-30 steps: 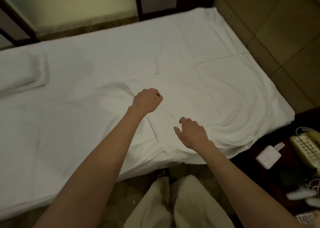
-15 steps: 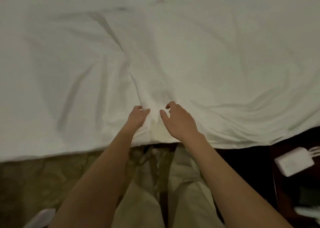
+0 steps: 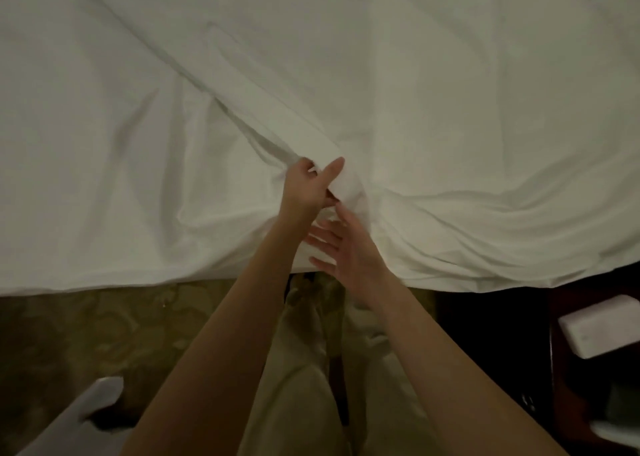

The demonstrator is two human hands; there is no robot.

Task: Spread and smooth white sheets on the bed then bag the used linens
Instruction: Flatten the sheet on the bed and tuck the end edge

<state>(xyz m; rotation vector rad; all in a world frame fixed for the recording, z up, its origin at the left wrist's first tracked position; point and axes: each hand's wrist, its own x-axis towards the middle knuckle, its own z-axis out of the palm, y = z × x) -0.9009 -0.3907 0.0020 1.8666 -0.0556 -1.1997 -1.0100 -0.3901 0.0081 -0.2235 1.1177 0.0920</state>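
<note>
Left hand (image 3: 306, 187) pinched a raised fold of the white sheet (image 3: 433, 84) near the bed's near edge, likely to pull it taut; right hand (image 3: 346, 251), just below, lay flat-fingered against the overhang, steadying it.

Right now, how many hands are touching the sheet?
2. The left hand pinches a raised fold of the white sheet near the bed's front edge. The right hand, fingers spread, lies just below it against the sheet at that edge.
</note>
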